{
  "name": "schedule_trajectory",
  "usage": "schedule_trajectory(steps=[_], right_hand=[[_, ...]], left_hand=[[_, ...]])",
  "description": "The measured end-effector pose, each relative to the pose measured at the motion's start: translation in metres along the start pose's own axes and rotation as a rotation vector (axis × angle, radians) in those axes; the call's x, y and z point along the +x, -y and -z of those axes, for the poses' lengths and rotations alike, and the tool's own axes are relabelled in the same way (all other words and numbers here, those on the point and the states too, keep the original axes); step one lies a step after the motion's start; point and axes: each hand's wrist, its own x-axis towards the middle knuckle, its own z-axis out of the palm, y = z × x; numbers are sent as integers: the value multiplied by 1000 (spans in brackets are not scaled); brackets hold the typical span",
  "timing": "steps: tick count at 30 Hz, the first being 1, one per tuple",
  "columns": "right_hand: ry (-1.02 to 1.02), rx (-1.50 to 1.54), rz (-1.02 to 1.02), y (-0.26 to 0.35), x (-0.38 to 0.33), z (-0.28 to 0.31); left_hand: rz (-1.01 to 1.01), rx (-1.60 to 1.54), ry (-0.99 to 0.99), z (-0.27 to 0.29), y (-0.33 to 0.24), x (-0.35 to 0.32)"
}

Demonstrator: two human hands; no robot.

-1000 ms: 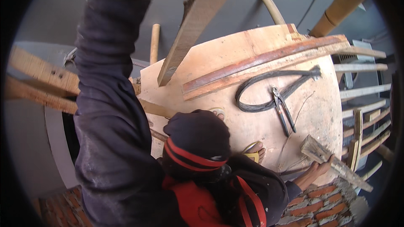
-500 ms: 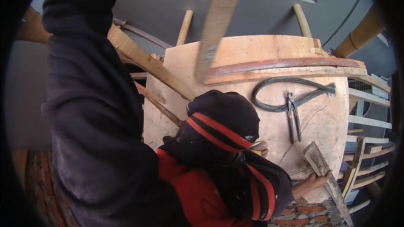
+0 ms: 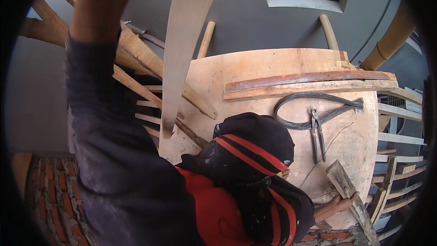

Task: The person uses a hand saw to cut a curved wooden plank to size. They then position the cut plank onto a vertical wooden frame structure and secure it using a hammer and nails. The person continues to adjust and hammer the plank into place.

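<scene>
Fabric, a black bundle with red stripes [image 3: 248,155], bunches nearest me over the workbench [image 3: 255,70]. My right hand [image 3: 334,206] rests at the near end of a grey batten [image 3: 350,198]; grip unclear. My left arm [image 3: 98,41] rises past the frame, hand unseen, beside a pale slat [image 3: 182,50] running away upward.

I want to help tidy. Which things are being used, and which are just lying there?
In use: slat beside the raised forearm; wood block under the co-worker's hand.
Lying about: pliers, wire loop, planks, on the tabletop.
</scene>
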Motion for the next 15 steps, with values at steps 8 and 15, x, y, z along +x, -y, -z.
schedule_trajectory(steps=[8,15], right_hand=[[-25,-73,42,7,-6,-2],[52,8,26,9,0,5]], left_hand=[[487,-104,269,-46,75,-123],[521,-153,361,-127,151,-260]])
